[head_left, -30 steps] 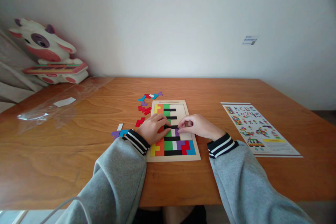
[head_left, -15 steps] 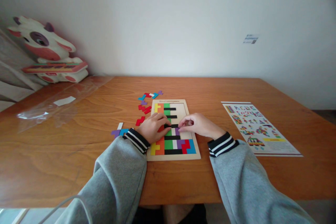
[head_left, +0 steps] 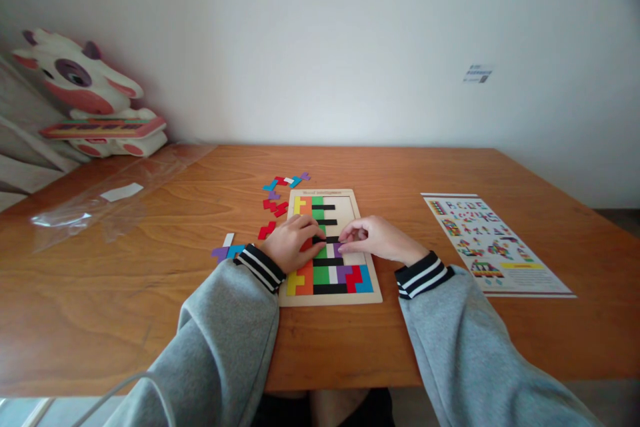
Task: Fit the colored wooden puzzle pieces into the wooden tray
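A wooden puzzle board (head_left: 367, 299) lies flat on the table in front of me, partly filled with coloured and black blocks. My left hand (head_left: 290, 245) rests on the board's left half, fingers pressing on the pieces. My right hand (head_left: 377, 238) is on the right half, its fingertips pinching at a black bar piece (head_left: 330, 239) in the middle of the board, where both hands meet. Loose puzzle pieces (head_left: 274, 205) in red, blue and purple lie left of the board, and a few more pieces (head_left: 226, 251) sit by my left cuff.
A printed pattern sheet (head_left: 487, 242) lies to the right on the wooden table (head_left: 150, 293). A clear plastic bag (head_left: 100, 203) is spread at the left, and a cow-shaped toy (head_left: 87, 103) stands by the wall at the far left.
Both hands stay on the board around the black bar; only slight finger shifts and a small camera drift are visible.
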### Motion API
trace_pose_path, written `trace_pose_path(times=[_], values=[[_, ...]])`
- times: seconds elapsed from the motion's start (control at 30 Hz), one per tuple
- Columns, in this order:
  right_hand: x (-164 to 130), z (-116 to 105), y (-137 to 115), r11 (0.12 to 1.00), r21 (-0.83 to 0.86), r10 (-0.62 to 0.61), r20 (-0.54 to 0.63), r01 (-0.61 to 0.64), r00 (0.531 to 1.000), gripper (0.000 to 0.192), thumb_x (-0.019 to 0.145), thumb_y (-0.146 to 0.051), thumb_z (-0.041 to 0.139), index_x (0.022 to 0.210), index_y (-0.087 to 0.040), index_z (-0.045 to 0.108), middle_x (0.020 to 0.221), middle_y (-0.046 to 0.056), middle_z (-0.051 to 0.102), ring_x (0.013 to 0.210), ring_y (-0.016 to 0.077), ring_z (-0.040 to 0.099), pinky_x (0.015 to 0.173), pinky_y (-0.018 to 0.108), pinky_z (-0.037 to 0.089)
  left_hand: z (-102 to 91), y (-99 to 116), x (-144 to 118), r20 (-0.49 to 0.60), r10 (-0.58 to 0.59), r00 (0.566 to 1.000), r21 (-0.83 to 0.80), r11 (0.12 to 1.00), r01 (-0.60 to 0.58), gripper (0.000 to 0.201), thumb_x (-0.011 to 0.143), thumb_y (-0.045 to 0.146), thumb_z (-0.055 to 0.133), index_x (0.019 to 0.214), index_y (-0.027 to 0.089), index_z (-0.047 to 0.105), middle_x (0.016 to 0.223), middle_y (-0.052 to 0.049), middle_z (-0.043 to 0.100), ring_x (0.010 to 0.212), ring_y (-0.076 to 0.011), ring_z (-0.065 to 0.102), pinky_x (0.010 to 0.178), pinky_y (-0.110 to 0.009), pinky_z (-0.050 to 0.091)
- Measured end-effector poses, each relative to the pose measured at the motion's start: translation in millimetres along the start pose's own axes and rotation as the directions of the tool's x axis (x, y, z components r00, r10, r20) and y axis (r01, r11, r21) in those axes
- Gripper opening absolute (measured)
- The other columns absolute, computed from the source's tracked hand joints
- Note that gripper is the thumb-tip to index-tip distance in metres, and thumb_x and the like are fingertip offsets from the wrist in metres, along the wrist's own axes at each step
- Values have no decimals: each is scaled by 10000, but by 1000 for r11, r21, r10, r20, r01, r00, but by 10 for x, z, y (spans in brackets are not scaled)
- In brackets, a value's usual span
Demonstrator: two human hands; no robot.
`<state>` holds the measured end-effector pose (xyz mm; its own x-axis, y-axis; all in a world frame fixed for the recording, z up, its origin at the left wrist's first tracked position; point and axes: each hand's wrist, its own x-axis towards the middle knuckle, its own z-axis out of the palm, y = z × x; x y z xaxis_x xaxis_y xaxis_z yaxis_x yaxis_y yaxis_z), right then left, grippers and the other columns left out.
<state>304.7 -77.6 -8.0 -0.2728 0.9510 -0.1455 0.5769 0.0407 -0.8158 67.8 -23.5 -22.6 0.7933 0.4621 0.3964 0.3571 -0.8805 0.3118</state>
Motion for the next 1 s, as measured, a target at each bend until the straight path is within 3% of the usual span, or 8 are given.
trace_pose_path(times=[0.2, 0.5, 0.77, 1.0], values=[[-3, 10, -33, 999, 45, 23, 19, -24, 1000, 496, 639, -595, 775, 811, -135, 699, 633, -19, 582, 572, 100, 456, 530, 240, 317, 25, -29, -4, -4, -5, 1000, 13, 1000, 6, 160, 919, 311, 563, 972, 198, 664, 988, -65, 635, 905, -190, 597, 828, -335, 516], [39, 44, 77, 991, 122, -44, -36, 48, 998, 505, 656, -532, 798, 952, -154, 641, 730, -16, 621, 634, 114, 536, 569, 234, 386, 16, 30, 34, -78, 189, 979, 32, 982, -187, 217, 936, 225, 523, 1094, 197, 668, 1068, -62, 717, 922, -183, 606, 847, -339, 528], [39, 41, 41, 994, 107, -27, -58, 33, 998, 475, 662, -430, 825, 1003, -150, 650, 705, -35, 614, 589, 95, 496, 548, 223, 355, 34, 11, 12, -66, 179, 982, 27, 984, -178, 236, 927, 214, 530, 1106, 222, 684, 1042, -38, 741, 859, -170, 604, 786, -302, 555], [45, 44, 82, 993, 102, -52, -38, 55, 998, 569, 620, -490, 842, 1040, -154, 654, 729, -32, 623, 620, 101, 524, 569, 223, 370, 22, 29, 32, -73, 172, 982, 18, 985, -171, 225, 928, 221, 523, 1089, 199, 679, 960, -50, 739, 855, -176, 609, 783, -299, 558]])
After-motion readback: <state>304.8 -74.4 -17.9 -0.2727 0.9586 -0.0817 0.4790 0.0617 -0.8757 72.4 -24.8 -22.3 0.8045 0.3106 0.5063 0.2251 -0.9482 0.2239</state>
